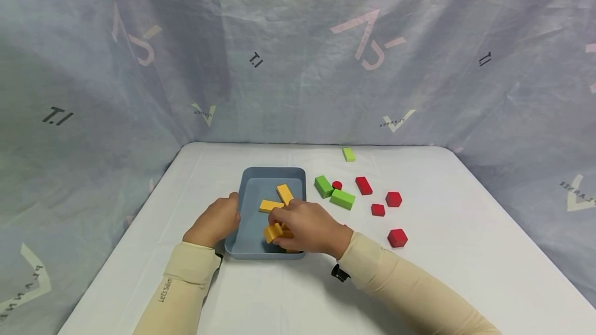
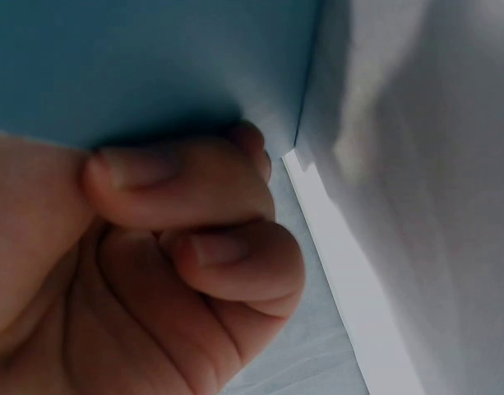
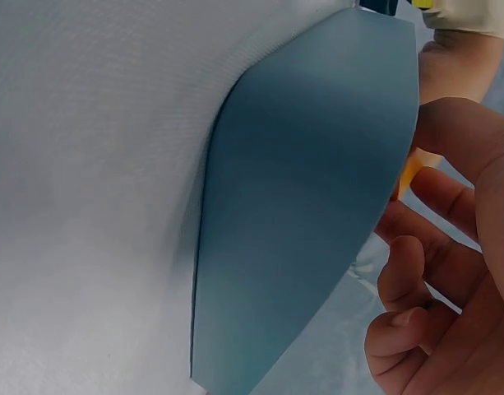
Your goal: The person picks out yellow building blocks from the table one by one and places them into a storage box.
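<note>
A blue-grey tray (image 1: 255, 248) lies on the white table with several yellow blocks in it. My left hand (image 1: 217, 219) grips the tray's left rim; its curled fingers (image 2: 243, 263) show beside the tray wall (image 2: 153, 66) in the left wrist view. Over the tray's front right part, my right hand (image 1: 309, 226) pinches a yellow block (image 1: 272, 233) between thumb and fingers. Beyond that hand lie two flat yellow blocks, one slanted (image 1: 285, 194) and one sideways (image 1: 270, 206). More yellow shows under the right hand, partly hidden. The right wrist view has the tray wall (image 3: 305, 164) covering its fingertips.
Right of the tray are green blocks (image 1: 342, 199), a red disc (image 1: 337, 185), a flat red block (image 1: 363, 185) and several red cubes (image 1: 397, 238). A small light green block (image 1: 348, 154) lies near the back edge. A grey printed curtain (image 1: 298, 92) surrounds the table.
</note>
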